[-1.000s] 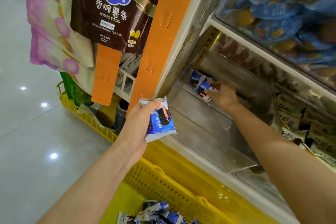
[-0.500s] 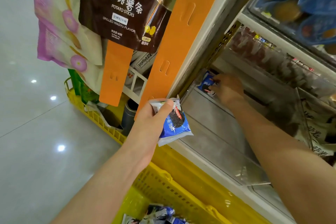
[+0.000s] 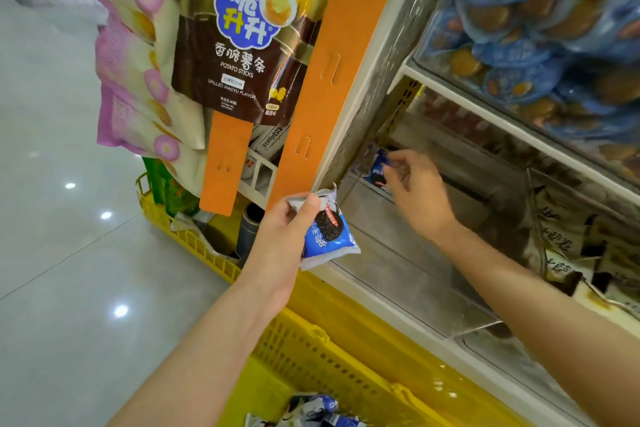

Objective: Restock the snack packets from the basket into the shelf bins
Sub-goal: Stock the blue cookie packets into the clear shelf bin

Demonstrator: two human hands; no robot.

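Since half a second ago the right hand point(image 3: 419, 194) has drawn back a little from the back corner of the bin point(image 3: 415, 281), so more of the back packet point(image 3: 378, 168) shows now; the left hand point(image 3: 277, 246) waits at almost the same place.

Going by size, the shelf point(image 3: 381, 62) fills the right side, and its clear bin is nearly bare, with only the back packet standing in the far left corner. Below it sits the yellow basket point(image 3: 311, 333), with some spare packets point(image 3: 318, 409) at its bottom. The right arm reaches deep into the bin. Its fingertips are at the edge of the back packet, but the picture is blurred there, so I cannot tell if this grip pinches the packet or has released it. The left grip is clenched on the held packet point(image 3: 329, 236), thumb on top, just outside the front of the bin, above the basket rim.

I judge the step is placing: one packet is being set at the back, and the task is at its early part. The next move, I think, calls for passing the held packet to the right hand, or putting it straight in, upright beside the first one.
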